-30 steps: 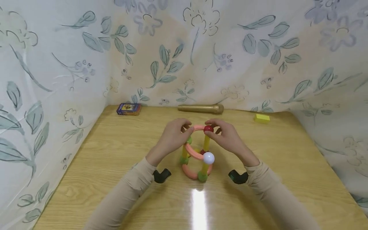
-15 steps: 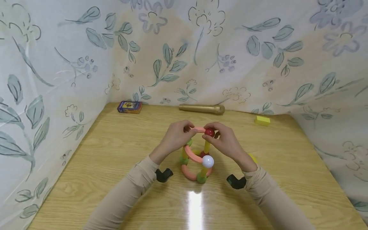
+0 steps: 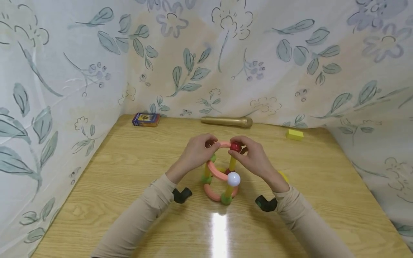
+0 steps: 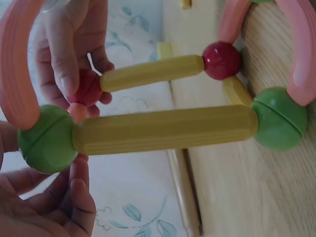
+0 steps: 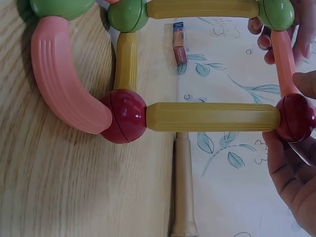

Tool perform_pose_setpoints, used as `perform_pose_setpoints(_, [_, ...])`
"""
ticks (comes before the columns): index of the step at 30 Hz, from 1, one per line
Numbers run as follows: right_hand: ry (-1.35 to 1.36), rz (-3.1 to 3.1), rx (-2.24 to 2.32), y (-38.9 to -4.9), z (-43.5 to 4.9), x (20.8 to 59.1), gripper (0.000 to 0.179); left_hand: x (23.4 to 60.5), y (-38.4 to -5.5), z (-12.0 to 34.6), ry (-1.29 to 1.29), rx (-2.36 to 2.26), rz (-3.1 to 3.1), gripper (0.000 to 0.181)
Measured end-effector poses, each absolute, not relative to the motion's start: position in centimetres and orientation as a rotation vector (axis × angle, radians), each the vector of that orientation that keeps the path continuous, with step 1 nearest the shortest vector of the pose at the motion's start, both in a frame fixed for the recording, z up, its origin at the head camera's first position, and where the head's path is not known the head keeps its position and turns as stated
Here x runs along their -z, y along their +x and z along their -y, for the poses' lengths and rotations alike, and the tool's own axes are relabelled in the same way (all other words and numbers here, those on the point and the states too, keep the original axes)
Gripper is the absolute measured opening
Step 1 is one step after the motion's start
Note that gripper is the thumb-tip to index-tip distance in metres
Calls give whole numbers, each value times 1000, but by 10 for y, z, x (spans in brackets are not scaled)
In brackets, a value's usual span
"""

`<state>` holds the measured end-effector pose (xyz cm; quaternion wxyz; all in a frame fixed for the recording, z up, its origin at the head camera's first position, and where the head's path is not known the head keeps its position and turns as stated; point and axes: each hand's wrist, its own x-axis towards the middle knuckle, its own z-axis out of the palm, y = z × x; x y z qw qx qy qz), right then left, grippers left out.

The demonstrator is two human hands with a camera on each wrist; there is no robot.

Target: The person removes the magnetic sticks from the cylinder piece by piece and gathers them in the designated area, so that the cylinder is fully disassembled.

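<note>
A small frame of magnetic sticks and balls stands on the wooden table. Curved pink sticks form its lower ring, with straight yellow sticks as uprights. My left hand pinches the upper back curved pink stick near its left end, close to a green ball. At that stick's other end, my right hand holds a red ball between thumb and fingers. The ball tops a yellow stick. A white ball tops the front upright, joined to another curved pink stick.
Along the back edge lie a card box, a gold microphone and a yellow block. A yellow piece shows partly behind the right forearm. Floral cloth hangs around the back and sides.
The view has shifted slightly. My right thumb sits a little lower against the red ball, and the yellow piece by the right forearm has come into view. Both hands keep their holds.
</note>
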<state>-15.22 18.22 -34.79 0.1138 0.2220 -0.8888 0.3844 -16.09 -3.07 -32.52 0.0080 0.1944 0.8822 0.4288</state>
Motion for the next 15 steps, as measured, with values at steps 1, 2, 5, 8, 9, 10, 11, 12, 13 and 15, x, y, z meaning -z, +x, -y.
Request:
perform_pose_setpoints(1, [647, 2602, -1130, -152, -182, 347, 31, 325, -162, 31, 616, -1343, -2750, 27])
perform_pose_setpoints(2, [645, 2598, -1128, -152, -181, 347, 30, 325, -162, 31, 627, -1345, -2742, 26])
perform_pose_setpoints(5, [642, 2586, -1121, -152, -179, 347, 26, 326, -164, 30, 654, -1344, -2733, 22])
perform_pose_setpoints(8, [641, 2563, -1108, -151, -177, 349, 24, 327, -164, 28, 653, -1353, -2736, 17])
perform_pose_setpoints(9, [639, 2555, -1107, -151, -177, 350, 23, 327, -164, 28, 650, -1355, -2740, 17])
perform_pose_setpoints(10, [637, 2547, -1102, -151, -177, 350, 23, 327, -163, 27, 648, -1357, -2743, 16])
perform_pose_setpoints(11, [633, 2539, -1099, -151, -176, 351, 23, 327, -163, 27, 648, -1359, -2746, 15])
perform_pose_setpoints(12, [631, 2532, -1097, -151, -176, 351, 23, 327, -163, 27, 649, -1363, -2746, 15])
perform_pose_setpoints(13, [629, 2525, -1092, -151, -176, 352, 23, 327, -163, 26, 656, -1361, -2749, 14])
perform_pose_setpoints(15, [633, 2513, -1087, -151, -176, 352, 21, 328, -162, 27, 667, -1357, -2761, 13])
